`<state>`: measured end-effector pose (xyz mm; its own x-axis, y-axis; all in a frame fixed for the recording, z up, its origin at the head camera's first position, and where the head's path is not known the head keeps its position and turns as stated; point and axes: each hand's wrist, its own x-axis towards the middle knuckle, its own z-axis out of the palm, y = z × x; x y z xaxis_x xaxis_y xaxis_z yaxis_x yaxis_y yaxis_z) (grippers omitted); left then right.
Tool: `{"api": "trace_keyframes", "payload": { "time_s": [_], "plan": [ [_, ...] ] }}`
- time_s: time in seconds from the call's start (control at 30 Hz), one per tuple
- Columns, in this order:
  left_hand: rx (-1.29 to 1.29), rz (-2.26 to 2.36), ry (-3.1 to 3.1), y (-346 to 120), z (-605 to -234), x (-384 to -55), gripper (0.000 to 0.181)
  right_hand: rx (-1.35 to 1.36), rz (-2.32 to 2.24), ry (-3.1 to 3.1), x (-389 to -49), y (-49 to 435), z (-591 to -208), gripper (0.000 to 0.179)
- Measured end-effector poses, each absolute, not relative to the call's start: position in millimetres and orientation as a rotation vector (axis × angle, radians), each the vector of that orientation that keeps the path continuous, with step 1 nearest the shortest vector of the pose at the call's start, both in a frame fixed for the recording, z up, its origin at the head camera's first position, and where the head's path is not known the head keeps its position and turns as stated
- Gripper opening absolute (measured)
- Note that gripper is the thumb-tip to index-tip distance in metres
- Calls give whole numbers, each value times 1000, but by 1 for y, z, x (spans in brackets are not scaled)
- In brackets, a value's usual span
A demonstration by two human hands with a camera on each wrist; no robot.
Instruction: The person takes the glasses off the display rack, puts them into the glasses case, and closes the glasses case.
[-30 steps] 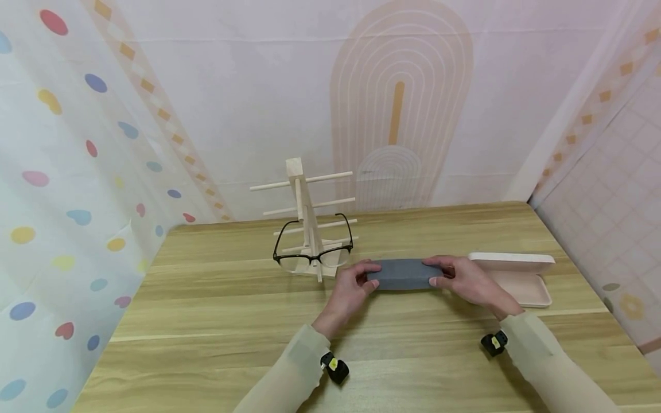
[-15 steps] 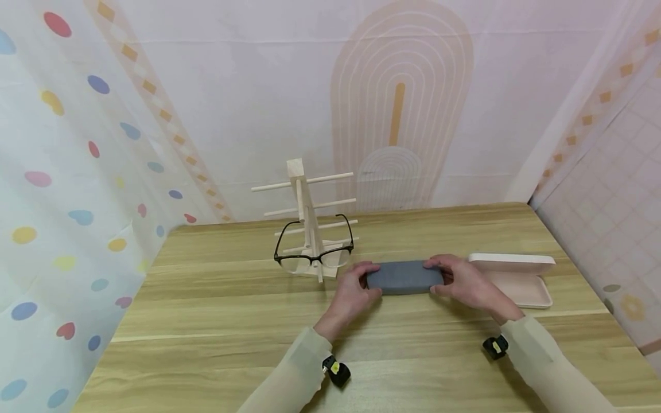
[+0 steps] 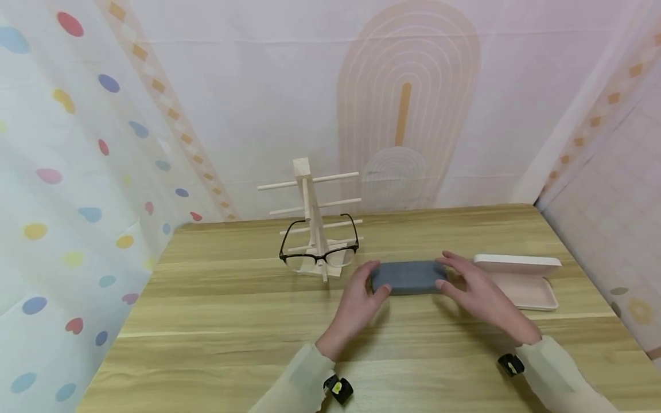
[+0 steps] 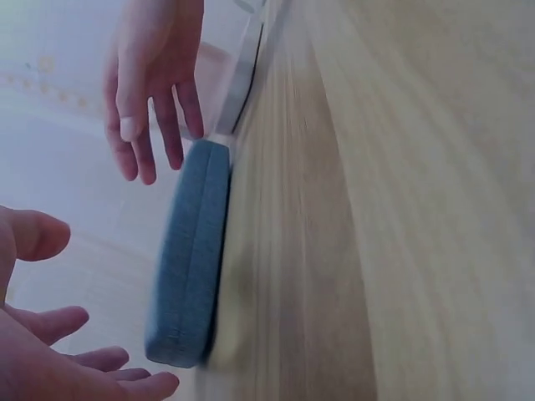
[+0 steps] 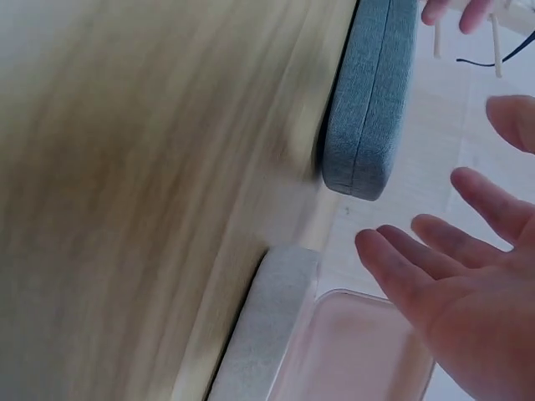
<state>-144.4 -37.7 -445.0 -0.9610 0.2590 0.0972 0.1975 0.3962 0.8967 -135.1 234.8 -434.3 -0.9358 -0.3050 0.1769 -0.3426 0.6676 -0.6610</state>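
Note:
A closed blue-grey glasses case (image 3: 410, 277) lies flat on the wooden table, between my two hands. My left hand (image 3: 358, 301) is at the case's left end, thumb and fingers spread apart. On the other side, my right hand (image 3: 480, 292) is held with loose, spread fingers around the right end. Both wrist views show relaxed fingers, apart from the case (image 4: 191, 255), with nothing in either palm. In the right wrist view the seam along the side of the case (image 5: 368, 109) is visible, and its lid is down.
Behind my left hand stands a wooden glasses rack (image 3: 312, 218) with several pegs, bearing black-framed glasses (image 3: 320, 258). A white case with a pink lining (image 3: 524, 289) lies lid up at the right. A patterned curtain (image 3: 248, 103) hangs behind the table (image 3: 232, 344).
The case has gone from being gripped at both ends and tipped toward me to lying flat. My fingers have loosened and spread, and both hands have let go.

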Motion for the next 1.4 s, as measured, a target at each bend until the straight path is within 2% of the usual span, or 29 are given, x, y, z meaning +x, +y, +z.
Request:
{"api": "trace_keyframes", "payload": {
  "time_s": [0.2,0.6,0.87,1.4],
  "plan": [
    [488,1656,2581,-44,-441,-131,54,505,1111,-2744,-126,230,-433,51],
    [582,1679,2623,-59,-434,-111,48,476,966,-2484,-104,211,-429,31],
    [615,1776,2658,-71,-424,-101,39,498,981,-2413,-97,199,-420,30],
    [621,1781,2866,-106,-403,-92,36,618,1052,-2289,-91,173,-404,34]
  ]
}}
